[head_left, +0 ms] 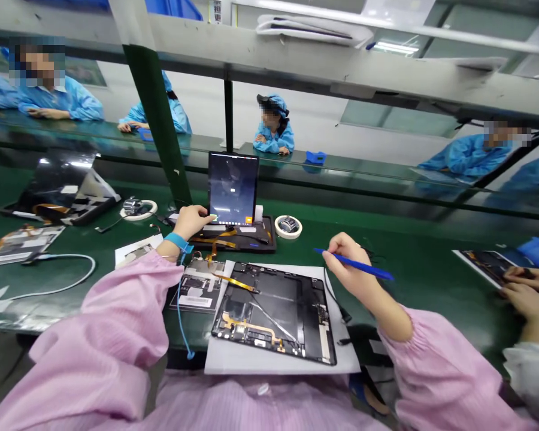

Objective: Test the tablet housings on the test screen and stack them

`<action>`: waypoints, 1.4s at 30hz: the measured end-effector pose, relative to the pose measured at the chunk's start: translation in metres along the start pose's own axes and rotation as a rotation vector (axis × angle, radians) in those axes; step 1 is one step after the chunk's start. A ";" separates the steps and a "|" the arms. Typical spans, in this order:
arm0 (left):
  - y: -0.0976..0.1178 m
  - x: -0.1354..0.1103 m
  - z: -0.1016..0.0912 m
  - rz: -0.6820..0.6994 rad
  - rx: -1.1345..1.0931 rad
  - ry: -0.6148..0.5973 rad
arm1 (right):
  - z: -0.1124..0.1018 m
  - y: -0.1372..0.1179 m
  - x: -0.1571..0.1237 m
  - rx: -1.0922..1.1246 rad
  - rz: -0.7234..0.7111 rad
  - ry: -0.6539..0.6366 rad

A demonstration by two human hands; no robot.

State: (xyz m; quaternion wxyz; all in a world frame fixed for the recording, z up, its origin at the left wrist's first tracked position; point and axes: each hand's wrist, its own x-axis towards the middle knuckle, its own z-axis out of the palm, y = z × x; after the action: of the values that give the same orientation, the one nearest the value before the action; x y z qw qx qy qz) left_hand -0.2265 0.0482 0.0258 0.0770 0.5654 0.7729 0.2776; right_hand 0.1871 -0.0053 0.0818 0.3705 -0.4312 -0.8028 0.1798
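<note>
Holding a blue stick [368,269] in the right hand [351,263], a person in pink sleeves [130,305] is working at a green desk [408,251]. The right fingers are pinching the stick in the air. The left hand [191,220] is resting at the lower left corner of a lit screen [233,185], which is standing upright at a black tray [272,244]; whether those fingers are pinching or only touching it, one cannot tell. Nearer the person, an opened tablet [269,305] is lying on white paper [215,359], an orange ribbon [238,282] crossing its upper left edge. The screen is looking thin, stiff and light, probably slippery and fragile; its side edges are offering the safest hold.
</note>
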 end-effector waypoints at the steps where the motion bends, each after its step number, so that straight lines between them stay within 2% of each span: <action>1: 0.001 -0.001 0.003 -0.002 0.020 0.004 | -0.002 -0.005 -0.009 0.141 0.047 -0.015; 4: 0.002 -0.004 0.007 0.008 0.088 0.011 | -0.005 -0.007 -0.034 0.374 0.208 -0.037; 8: 0.008 -0.010 0.003 0.045 0.235 0.153 | 0.001 0.015 -0.058 0.405 0.403 -0.037; 10: 0.020 -0.018 -0.004 0.042 0.271 0.239 | 0.007 0.027 -0.067 0.415 0.472 -0.064; 12: 0.038 -0.030 -0.011 0.087 0.211 0.251 | 0.015 0.036 -0.073 0.413 0.515 -0.057; 13: 0.048 -0.038 -0.013 0.124 0.144 0.204 | 0.019 0.039 -0.076 0.401 0.519 -0.035; 14: 0.059 -0.047 -0.013 0.166 0.062 0.105 | 0.023 0.041 -0.078 0.384 0.514 -0.008; 17: 0.085 -0.075 -0.006 0.294 -0.141 -0.366 | 0.031 0.046 -0.082 0.309 0.466 0.049; 19: 0.094 -0.092 0.004 0.378 -0.159 -0.638 | 0.033 0.048 -0.083 0.267 0.429 0.035; 22: 0.098 -0.112 0.018 0.453 -0.122 -0.859 | 0.034 0.049 -0.083 0.252 0.404 -0.015; 24: 0.097 -0.119 0.023 0.464 -0.116 -0.921 | 0.034 0.048 -0.083 0.260 0.404 -0.036; 27: 0.095 -0.122 0.026 0.460 -0.107 -0.941 | 0.034 0.048 -0.083 0.236 0.390 -0.046; 34: 0.088 -0.121 0.029 0.454 -0.094 -0.958 | 0.036 0.048 -0.085 0.138 0.332 -0.044; 38: 0.083 -0.117 0.031 0.473 -0.106 -1.013 | 0.031 0.046 -0.087 0.145 0.284 -0.038; 40: 0.081 -0.115 0.032 0.462 -0.121 -1.053 | 0.025 0.041 -0.080 0.109 0.231 -0.007; 42: 0.080 -0.113 0.034 0.452 -0.130 -1.081 | 0.019 0.034 -0.065 -0.043 0.181 -0.008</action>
State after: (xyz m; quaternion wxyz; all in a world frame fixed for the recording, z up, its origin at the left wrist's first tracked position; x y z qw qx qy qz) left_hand -0.1058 -0.0277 0.0166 0.4336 0.7716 0.4654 0.0063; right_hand 0.2149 -0.0389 0.0198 0.3402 -0.5092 -0.7656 0.1969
